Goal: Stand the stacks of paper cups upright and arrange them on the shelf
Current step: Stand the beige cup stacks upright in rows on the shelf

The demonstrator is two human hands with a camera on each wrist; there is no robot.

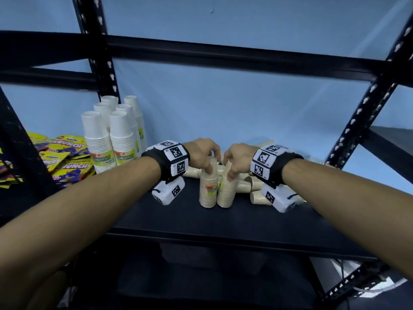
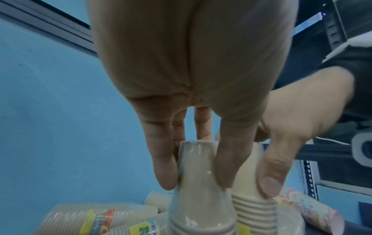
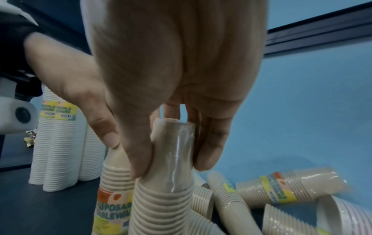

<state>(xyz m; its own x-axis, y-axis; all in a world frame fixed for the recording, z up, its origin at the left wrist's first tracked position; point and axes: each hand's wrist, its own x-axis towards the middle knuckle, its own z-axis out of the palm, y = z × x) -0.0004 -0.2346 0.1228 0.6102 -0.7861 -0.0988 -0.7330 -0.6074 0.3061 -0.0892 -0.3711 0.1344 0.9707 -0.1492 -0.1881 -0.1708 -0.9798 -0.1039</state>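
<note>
Head view: the left hand [image 1: 202, 153] is pinching the top of a beige cup stack [image 1: 208, 186] standing upright on the black shelf [image 1: 234, 222]. Just right of that stack and touching it, the right hand [image 1: 240, 157] is pinching a second beige stack [image 1: 226, 189]. Behind it, more beige stacks [image 1: 257, 186] are lying toppled. Well left, white cup stacks [image 1: 111, 139] are standing beside yellow snack packets [image 1: 64, 162].

Glossy plastic-wrapped ribbed paper cup stacks [image 3: 161, 198], matt dark shelf [image 1: 223, 222]
</note>
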